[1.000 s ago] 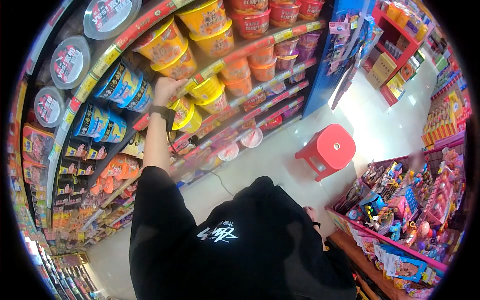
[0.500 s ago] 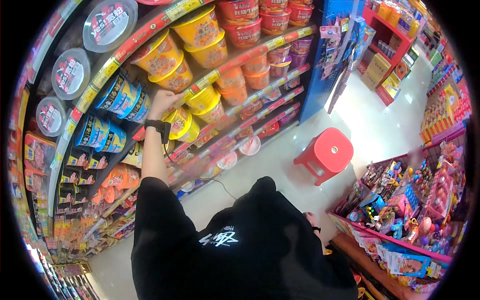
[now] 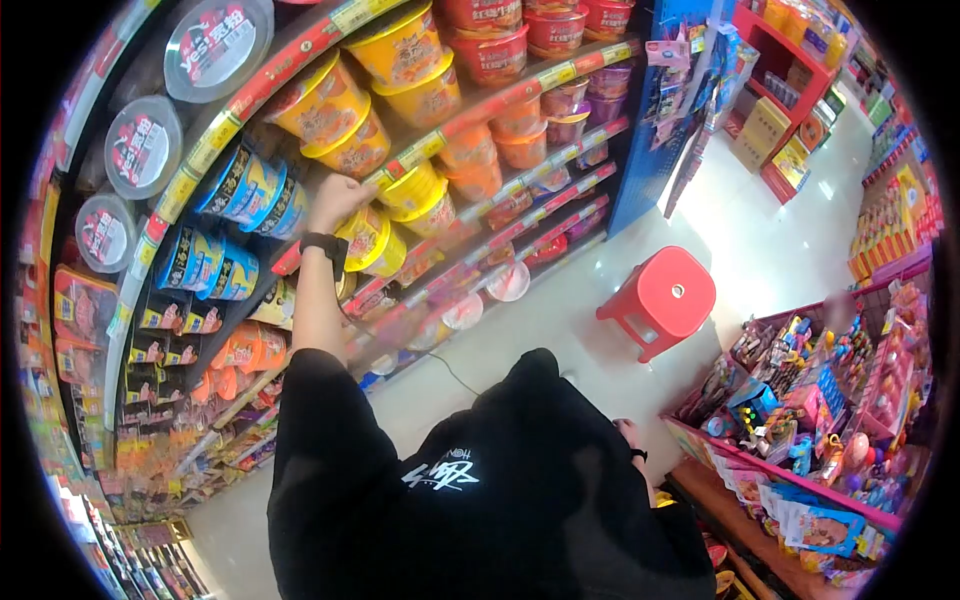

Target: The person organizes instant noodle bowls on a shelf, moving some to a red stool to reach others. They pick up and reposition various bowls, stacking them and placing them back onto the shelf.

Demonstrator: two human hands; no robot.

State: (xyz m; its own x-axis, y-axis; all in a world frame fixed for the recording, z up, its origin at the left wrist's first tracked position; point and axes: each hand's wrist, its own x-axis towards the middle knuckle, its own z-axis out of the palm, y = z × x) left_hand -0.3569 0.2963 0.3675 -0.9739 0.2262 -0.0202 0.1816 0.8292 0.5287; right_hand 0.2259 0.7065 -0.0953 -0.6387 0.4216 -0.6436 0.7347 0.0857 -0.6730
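Observation:
My left hand (image 3: 340, 200) is closed at the price strip (image 3: 410, 158) along the front edge of a shelf, with its fingers curled against the strip. A black band is on that wrist. Yellow noodle tubs (image 3: 372, 243) stand just below the hand, and orange-yellow noodle tubs (image 3: 345, 130) sit stacked above it. Blue noodle tubs (image 3: 240, 185) are on its left. My right hand (image 3: 628, 433) hangs low beside my black shirt (image 3: 470, 480). Only part of it shows, and its fingers are too small to read.
A red plastic stool (image 3: 665, 300) stands on the pale floor to the right. Behind it is a blue perforated panel (image 3: 645, 150) with hanging packets. A pink-edged bin (image 3: 780, 480) of small toys fills the lower right. A thin cable (image 3: 455, 375) lies on the floor.
The view has shifted slightly, so the shelf, stool and bin sit a little farther right. My left hand stays at the same strip, and my right hand still hangs low.

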